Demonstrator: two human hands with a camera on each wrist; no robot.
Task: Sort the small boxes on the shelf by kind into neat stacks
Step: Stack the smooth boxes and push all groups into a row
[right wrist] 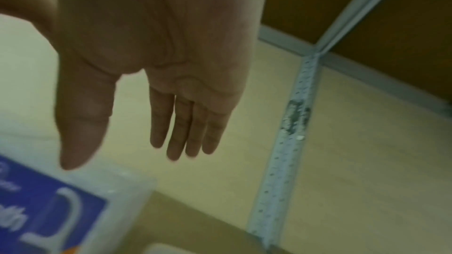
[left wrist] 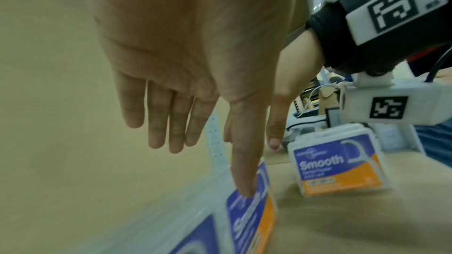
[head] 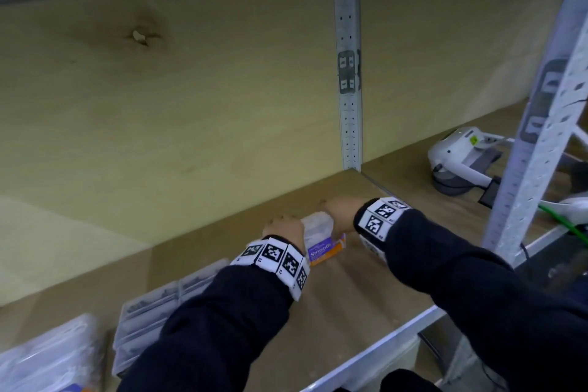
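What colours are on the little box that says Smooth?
The Smooth floss pick box is purple-blue on top and orange below, with white lettering; the left wrist view shows it best.

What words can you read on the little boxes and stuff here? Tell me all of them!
"Smooth": white letters on the upright clear plastic box with the purple and orange label.
"Smoot": the same word, partly hidden by the left hand, on the purple and orange box between the hands.
Smaller lines under "Smooth": too blurred to read.
Tilted purple and orange box under the left thumb: smeared, unreadable.
Black-and-white square code tags on the wristbands: patterns, no readable words.
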